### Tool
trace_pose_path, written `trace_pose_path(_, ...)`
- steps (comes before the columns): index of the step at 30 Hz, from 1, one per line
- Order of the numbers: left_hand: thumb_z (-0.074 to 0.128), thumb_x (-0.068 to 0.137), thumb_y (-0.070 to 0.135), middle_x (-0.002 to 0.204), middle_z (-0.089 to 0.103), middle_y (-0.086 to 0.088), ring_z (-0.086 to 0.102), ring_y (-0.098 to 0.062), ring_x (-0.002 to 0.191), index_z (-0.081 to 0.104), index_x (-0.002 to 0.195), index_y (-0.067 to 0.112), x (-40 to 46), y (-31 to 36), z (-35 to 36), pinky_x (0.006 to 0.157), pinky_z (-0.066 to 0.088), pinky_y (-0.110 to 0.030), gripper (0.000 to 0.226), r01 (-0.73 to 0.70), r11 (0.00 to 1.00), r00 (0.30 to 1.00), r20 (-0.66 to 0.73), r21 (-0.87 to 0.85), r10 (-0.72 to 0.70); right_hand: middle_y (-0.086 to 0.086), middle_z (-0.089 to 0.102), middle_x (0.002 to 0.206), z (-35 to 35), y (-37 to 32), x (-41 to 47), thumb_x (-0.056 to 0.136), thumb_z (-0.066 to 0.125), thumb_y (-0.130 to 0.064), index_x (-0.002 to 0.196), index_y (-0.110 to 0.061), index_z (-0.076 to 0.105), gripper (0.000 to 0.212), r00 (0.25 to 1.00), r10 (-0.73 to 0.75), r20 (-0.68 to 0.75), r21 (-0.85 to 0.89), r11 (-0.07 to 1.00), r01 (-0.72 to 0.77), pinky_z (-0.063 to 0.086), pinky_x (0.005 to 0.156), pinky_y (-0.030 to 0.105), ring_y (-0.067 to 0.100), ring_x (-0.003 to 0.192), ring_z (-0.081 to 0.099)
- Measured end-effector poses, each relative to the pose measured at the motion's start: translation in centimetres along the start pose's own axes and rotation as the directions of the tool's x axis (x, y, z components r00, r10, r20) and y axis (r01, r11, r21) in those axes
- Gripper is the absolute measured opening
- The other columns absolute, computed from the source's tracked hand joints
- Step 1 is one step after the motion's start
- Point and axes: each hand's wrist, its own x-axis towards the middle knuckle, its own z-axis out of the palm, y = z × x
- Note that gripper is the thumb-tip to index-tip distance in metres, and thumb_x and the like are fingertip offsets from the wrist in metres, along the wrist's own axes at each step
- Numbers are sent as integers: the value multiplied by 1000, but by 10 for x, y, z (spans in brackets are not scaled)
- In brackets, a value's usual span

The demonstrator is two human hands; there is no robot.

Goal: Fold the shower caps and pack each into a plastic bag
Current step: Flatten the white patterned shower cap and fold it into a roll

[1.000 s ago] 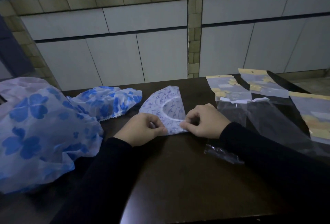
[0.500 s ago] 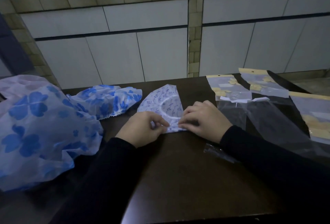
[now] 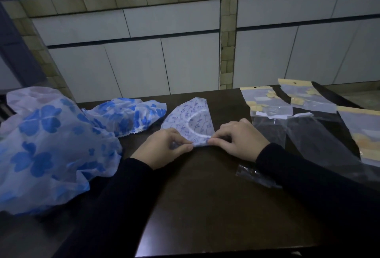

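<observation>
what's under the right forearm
A crumpled clear plastic bag sticks out from under the right sleeve on the dark table. The sleeve covers the rest of the bag, so its full extent cannot be seen.

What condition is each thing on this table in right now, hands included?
Patterned shower cap: folded flat into a wedge, near corner pinched by both hands.
Left hand: pinching the cap's near edge.
Right hand: pinching the same corner.
Flowered shower cap: crumpled, unfolded.
Big flowered plastic heap: bunched up at the left.
Empty plastic bags: lying flat under the right arm.
Packed bags: filled, lying at the far right.
</observation>
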Motion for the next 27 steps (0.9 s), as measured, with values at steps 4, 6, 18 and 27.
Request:
trace_pose_path(4, 57, 92, 40, 91, 54, 20, 47, 1, 85, 71, 103, 29, 2, -3, 4, 86, 43, -26, 21, -45, 996, 997, -66, 77, 50, -16, 62, 83, 4, -3, 3, 93, 47, -52, 96, -30, 70, 32, 997, 74, -27, 74, 995, -72, 36, 92, 34, 2, 80, 54)
trace_pose_path(6, 56, 94, 35, 87, 56, 18, 51, 3, 78, 71, 101, 26, 4, -2, 7, 79, 42, -21, 19, -13, 999, 997, -72, 37, 15, -13, 66, 88, 6, -3, 4, 94, 47, -51, 97, -30, 70, 31, 994, 111, -24, 80, 991, -109, 37, 95, 35, 3, 83, 56)
trace_pose_path(18, 54, 93, 44, 88, 63, 10, 54, -1, 76, 65, 100, 31, 12, 3, 7, 66, 36, -16, 19, 72, 992, 986, -155, 106, -55, -10, 63, 93, 9, -13, 14, 97, 40, -49, 103, -28, 62, 30, 960, 280, 15, 13, 960, -280, 32, 99, 37, 11, 91, 58)
trace_pose_path(27, 60, 90, 38, 102, 51, 13, 52, -3, 89, 60, 95, 33, 14, 3, 11, 75, 39, -17, 7, 5, 990, 970, -240, 142, 30, -14, 54, 97, 13, -16, 11, 93, 51, -43, 105, -35, 59, 16, 972, 101, -211, -73, 990, -119, 36, 89, 34, 7, 91, 51)
